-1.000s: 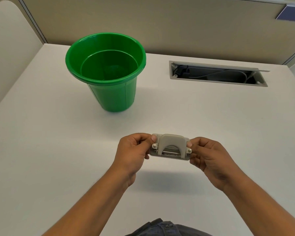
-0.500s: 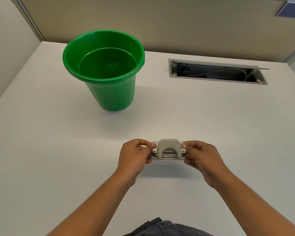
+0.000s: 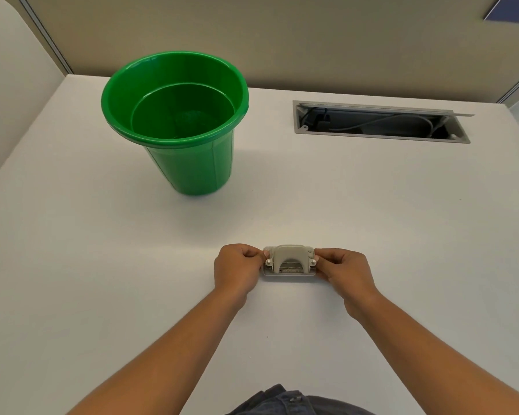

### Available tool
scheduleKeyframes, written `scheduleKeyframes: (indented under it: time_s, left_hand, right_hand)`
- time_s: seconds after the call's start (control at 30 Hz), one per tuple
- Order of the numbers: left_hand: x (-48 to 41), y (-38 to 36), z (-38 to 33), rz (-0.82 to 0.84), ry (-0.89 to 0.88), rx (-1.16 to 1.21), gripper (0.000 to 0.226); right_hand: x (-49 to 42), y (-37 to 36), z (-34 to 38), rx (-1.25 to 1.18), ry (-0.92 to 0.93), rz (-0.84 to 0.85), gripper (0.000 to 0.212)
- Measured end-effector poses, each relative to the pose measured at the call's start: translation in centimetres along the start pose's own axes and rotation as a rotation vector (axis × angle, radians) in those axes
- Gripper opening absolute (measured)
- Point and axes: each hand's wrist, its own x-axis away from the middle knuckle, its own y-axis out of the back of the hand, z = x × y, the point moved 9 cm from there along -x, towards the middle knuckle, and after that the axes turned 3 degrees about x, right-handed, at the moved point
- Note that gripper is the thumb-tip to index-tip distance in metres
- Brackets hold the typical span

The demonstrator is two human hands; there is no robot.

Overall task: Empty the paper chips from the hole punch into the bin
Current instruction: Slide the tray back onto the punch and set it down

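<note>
A small grey hole punch (image 3: pixel 289 260) sits low at the white desk, handle up, near the middle front. My left hand (image 3: pixel 237 271) pinches its left end and my right hand (image 3: pixel 346 272) pinches its right end. A green plastic bin (image 3: pixel 174 94) stands upright at the back left of the desk, well apart from the punch; its inside looks dark green, and I cannot tell what lies at the bottom.
A white desk (image 3: pixel 102 280) spreads around both hands. An open grey cable tray (image 3: pixel 381 122) with wires is set into the desk at the back right. Beige partition walls (image 3: pixel 282 34) close off the back and left side.
Both hands have lowered the hole punch from mid-air down to the desk surface, keeping hold of its two ends. The bin has not moved.
</note>
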Motion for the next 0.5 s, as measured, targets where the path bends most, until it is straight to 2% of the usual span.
scheduleKeyframes:
  time_s: [0.17,0.5]
  left_hand:
    - [-0.4,-0.3,-0.2,-0.004,0.012,-0.04,0.019]
    - [-1.3,-0.5,-0.1,-0.044,-0.027,-0.112,0.017]
  right_hand:
    - [-0.9,0.2,0.0,0.125,0.026,-0.061,0.01]
    - [-1.9,-0.1,0.7,0.318,0.115,-0.08,0.004]
